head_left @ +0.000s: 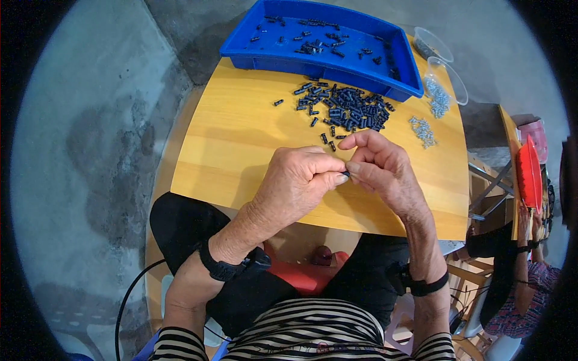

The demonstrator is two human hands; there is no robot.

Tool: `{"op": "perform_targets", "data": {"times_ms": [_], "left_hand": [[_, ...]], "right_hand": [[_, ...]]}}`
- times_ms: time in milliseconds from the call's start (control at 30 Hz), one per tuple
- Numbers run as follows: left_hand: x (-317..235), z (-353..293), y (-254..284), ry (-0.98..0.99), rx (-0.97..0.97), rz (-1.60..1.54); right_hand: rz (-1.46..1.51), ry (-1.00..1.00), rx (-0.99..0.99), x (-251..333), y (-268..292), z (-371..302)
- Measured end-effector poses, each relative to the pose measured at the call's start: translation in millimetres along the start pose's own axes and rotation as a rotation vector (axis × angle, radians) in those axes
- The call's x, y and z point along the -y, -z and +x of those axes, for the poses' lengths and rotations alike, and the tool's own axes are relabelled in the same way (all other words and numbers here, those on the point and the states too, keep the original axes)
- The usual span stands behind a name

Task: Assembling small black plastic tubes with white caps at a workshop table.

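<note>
My left hand (299,174) and my right hand (383,170) meet fingertip to fingertip above the near part of the table. Between the left thumb and forefinger sits a small black plastic part (345,174), mostly covered by the fingers. The right thumb and a finger are pinched together at its end; whether they grip a tiny piece of their own is hidden. Just beyond my hands lies a pile of small black plastic parts (355,108), with a few strays at its near and left edges.
A blue tray (313,65) with scattered black parts stands at the table's far side. Right of it are two clear plastic tubs (462,90), one holding silvery screws (438,99). More loose screws (423,132) lie on the wooden table (223,138). Another person (522,289) sits at the right beside a red basin (530,174).
</note>
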State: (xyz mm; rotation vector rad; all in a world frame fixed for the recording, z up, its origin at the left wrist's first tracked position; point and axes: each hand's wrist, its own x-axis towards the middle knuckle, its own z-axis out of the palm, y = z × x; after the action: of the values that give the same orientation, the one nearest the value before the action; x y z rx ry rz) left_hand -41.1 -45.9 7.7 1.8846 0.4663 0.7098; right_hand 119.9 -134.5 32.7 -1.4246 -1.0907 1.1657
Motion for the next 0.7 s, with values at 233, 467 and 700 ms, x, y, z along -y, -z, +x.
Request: {"op": "perform_targets", "data": {"times_ms": [233,467,700], "left_hand": [[-1.2,-1.3,-1.4,0.137,0.025,-0.123],[-5.0,-0.8,-1.9,0.199,0.016,-0.284],[-6.8,-0.6,-3.7,0.261,-0.03,-0.384]], "right_hand": [[-0.058,-0.011,-0.043,3.4,-1.5,1.1],[-0.029,-0.035,-0.071,8.3,0.5,2.9],[0.122,-0.041,-0.057,-4.2,-4.2,7.1]]}}
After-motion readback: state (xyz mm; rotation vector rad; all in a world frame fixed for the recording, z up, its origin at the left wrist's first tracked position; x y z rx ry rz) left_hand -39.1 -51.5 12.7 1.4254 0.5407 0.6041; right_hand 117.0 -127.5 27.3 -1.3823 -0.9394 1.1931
